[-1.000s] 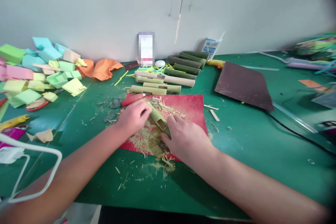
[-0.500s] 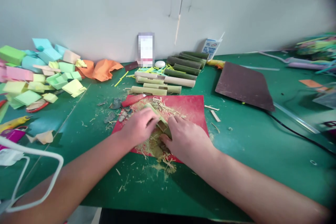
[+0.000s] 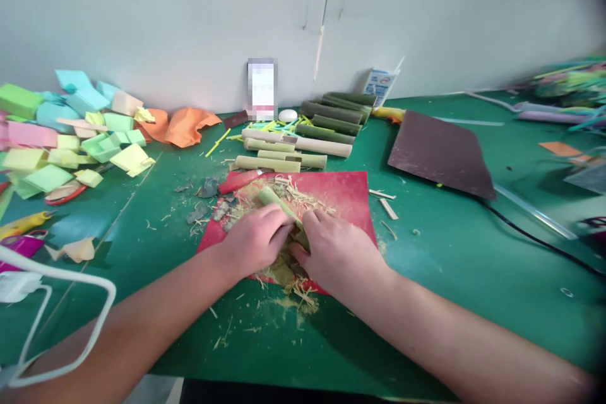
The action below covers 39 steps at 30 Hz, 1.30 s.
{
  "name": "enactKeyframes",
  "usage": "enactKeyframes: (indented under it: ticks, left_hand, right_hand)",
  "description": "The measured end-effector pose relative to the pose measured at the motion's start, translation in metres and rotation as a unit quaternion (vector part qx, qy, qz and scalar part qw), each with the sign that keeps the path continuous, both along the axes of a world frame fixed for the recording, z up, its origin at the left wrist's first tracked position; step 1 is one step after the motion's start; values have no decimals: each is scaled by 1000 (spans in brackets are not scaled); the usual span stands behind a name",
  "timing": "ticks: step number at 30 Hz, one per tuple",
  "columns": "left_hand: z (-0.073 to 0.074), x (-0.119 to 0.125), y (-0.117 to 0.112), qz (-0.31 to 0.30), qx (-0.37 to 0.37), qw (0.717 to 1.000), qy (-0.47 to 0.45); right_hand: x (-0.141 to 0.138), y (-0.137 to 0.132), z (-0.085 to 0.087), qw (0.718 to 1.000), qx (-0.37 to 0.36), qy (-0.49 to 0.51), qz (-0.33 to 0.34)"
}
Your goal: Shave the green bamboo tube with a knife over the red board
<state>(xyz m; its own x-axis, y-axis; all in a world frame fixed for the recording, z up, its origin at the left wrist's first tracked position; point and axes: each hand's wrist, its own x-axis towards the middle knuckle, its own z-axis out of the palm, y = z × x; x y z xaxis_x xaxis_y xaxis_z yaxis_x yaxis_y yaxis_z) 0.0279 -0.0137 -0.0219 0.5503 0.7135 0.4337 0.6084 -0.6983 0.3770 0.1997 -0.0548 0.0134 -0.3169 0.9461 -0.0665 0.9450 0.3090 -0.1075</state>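
Observation:
A pale green bamboo tube lies slantwise over a red sheet, its far end pointing up and left. My right hand is closed round the near part of the tube and steadies it. The fingers of my left hand are pinched together at the notch in the tube's middle; what they hold, if anything, is hidden. Shavings and fine dust cover the sheet around both hands. A red-handled tool lies on the sheet's upper left edge, beside torn grey scraps.
Several bamboo tubes lie in a row behind the sheet. A phone leans against the wall. Folded coloured papers are heaped at left; a dark brown sheet lies at right. A white cable loop crosses the lower left.
My left hand has slid along the bamboo tube, toward me and slightly right, and now covers the notch. My right hand holds the tube in the same place.

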Motion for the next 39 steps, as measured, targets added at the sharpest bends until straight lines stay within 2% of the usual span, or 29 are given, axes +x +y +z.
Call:
enactKeyframes:
  ticks: [5, 9, 11, 19, 22, 27, 31, 32, 35, 36, 39]
  left_hand:
    - [-1, -8, 12, 57, 29, 998, -30]
    - [1, -5, 7, 10, 4, 1000, -13]
    - [1, -5, 7, 10, 10, 1000, -19]
    - [-6, -27, 35, 114, 77, 990, -37]
    - [-4, -23, 29, 116, 70, 989, -52]
    - [-1, -15, 13, 46, 5, 998, -41]
    - [-3, -18, 15, 110, 44, 992, -52]
    - [-3, -17, 16, 105, 39, 992, -50]
    - [-4, -13, 13, 40, 5, 999, -33]
    - [-3, -11, 12, 39, 7, 999, -32]
    - [-2, -6, 6, 89, 40, 995, -35]
  right_hand:
    - [0, 0, 2, 1000, 3, -10, -3]
    - [0, -2, 1, 1000, 22, -19, -1]
    - [0, -4, 1, 999, 24, -29, 2]
    - [2, -3, 4, 999, 30, -24, 7]
    - [2, -1, 2, 999, 27, -17, 7]
    - [2, 0, -1, 1000, 21, -7, 8]
    - [3, -1, 1, 1000, 16, -10, 5]
    - [3, -1, 1, 1000, 13, -12, 7]
    - [2, -1, 2, 1000, 7, -15, 11]
    - [2, -1, 3, 1000, 7, -14, 7]
    - [1, 0, 3, 1000, 1, -12, -2]
